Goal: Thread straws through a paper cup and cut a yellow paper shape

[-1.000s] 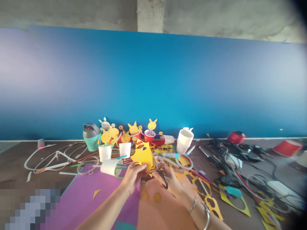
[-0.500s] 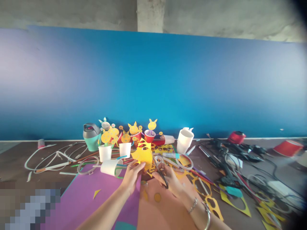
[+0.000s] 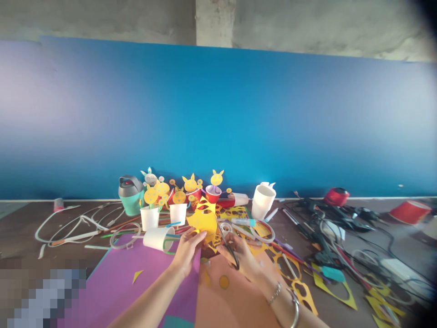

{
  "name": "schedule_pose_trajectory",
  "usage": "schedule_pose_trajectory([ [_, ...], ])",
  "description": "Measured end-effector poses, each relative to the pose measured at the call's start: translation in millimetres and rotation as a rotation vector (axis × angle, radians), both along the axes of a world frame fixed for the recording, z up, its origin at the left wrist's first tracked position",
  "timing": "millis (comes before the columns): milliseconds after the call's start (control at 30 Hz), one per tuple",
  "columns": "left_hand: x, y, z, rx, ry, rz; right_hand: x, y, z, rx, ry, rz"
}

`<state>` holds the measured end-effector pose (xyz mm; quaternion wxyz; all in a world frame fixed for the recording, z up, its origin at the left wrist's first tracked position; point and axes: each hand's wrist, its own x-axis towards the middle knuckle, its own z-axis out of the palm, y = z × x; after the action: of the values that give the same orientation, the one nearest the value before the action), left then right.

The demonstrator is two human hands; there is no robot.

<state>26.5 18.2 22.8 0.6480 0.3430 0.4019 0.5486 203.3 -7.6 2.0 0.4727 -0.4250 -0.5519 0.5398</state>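
Near the middle of the table, my left hand (image 3: 188,249) pinches a yellow paper sheet (image 3: 203,222) by its lower edge; the upper part of the sheet has cut-out gaps. My right hand (image 3: 238,255) holds dark-handled scissors (image 3: 229,250), their blades upright at the right edge of the yellow paper. Beneath my hands lie a purple sheet (image 3: 129,278) on the left and an orange sheet (image 3: 235,300) on the right. A small yellow scrap (image 3: 137,276) rests on the purple sheet.
Behind stand white cups (image 3: 149,219), a red cup (image 3: 213,194) with a yellow animal face, a teal bottle (image 3: 131,200) and a large white cup (image 3: 263,200). One white cup (image 3: 157,238) lies sideways. Cables (image 3: 341,255) and yellow offcuts (image 3: 303,296) cover the right side.
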Motion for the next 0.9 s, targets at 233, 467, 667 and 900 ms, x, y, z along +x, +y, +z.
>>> schedule_pose_trajectory([
  [233, 0, -1, 5.0, 0.003, 0.006, 0.017, 3, 1, -9.3, -0.019, 0.022, 0.006],
  [467, -1, 0, 0.5, 0.094, 0.048, 0.05, 2, -1, -0.7, -0.031, 0.025, 0.03],
  [667, 0, -1, -2.2, 0.093, 0.066, -0.014, -2, -5, 15.3, -0.057, -0.02, 0.001],
  [900, 1, -1, 0.6, 0.074, 0.073, -0.019, -2, -1, 6.5, -0.039, 0.014, 0.004],
])
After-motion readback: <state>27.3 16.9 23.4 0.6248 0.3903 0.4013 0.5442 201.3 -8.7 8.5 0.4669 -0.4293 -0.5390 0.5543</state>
